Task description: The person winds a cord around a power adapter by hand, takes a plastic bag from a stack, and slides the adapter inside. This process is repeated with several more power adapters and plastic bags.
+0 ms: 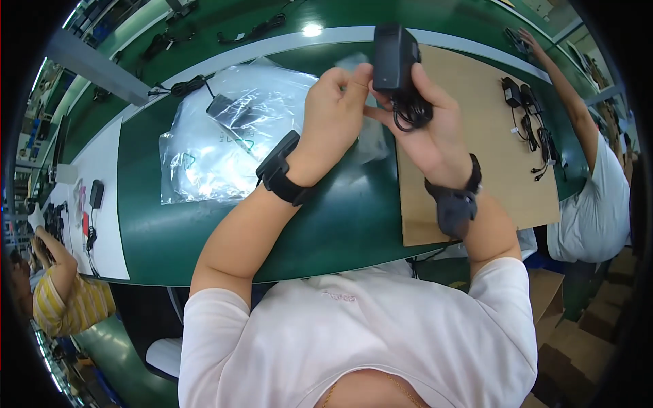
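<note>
My right hand (432, 129) is wrapped round a black power adapter (393, 64), held up over the far part of the table. The adapter's bundled black cable (412, 112) hangs against the palm. Close beside it on the left, my left hand (333, 112) has its fingers pinched together at the adapter's near left side; what is between them, if anything, is hidden. Below both hands lies a small clear plastic bag (373, 139). Left of my left hand, a pile of clear plastic bags (197, 160) carries another black adapter (230, 111) with its cable.
A cardboard sheet (469, 183) covers the table's right side, with several adapters and cables (525, 115) on it. A co-worker's arm (570, 95) reaches along the far right. At left, another person (68, 292) sits by a white sheet (105, 224) bearing an adapter (96, 195).
</note>
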A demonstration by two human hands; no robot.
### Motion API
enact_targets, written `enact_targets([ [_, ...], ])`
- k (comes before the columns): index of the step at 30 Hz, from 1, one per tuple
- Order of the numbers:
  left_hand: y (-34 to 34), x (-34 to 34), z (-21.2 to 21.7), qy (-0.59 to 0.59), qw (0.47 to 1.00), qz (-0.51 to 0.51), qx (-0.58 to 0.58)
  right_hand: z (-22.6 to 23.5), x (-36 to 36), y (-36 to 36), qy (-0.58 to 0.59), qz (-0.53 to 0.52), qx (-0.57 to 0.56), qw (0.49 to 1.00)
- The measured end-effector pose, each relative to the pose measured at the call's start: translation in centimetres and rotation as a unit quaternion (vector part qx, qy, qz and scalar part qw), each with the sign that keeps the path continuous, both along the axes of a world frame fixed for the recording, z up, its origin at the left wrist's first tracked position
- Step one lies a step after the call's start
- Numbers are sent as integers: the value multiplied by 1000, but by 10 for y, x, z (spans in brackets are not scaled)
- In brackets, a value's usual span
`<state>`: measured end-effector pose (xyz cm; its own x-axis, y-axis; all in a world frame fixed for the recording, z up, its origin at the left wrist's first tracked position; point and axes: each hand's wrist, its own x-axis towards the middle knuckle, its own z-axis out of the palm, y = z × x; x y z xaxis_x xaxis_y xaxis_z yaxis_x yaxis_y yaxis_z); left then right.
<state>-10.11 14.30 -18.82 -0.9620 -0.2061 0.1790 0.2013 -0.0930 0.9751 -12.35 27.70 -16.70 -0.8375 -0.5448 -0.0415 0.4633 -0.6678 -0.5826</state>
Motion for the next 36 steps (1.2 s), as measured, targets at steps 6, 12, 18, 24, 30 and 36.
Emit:
enact_targets([
  [6,-12,21,30,-124,986,-108,-20,2,-8,1,69,-109,69,989],
  [12,-26,25,21,-2,935,66,-349,3,-19,1,144,-111,72,981],
  [18,-38,22,18,34,889,89,-448,16,8,2,369,-146,228,889],
  [24,-46,12,38,-108,982,70,-141,13,25,6,614,-230,480,583],
  [30,-54,14,36,-14,958,96,-271,33,37,3,567,-16,461,683],
  [36,-49,16,34,163,923,205,-280,49,31,21,130,221,267,929],
])
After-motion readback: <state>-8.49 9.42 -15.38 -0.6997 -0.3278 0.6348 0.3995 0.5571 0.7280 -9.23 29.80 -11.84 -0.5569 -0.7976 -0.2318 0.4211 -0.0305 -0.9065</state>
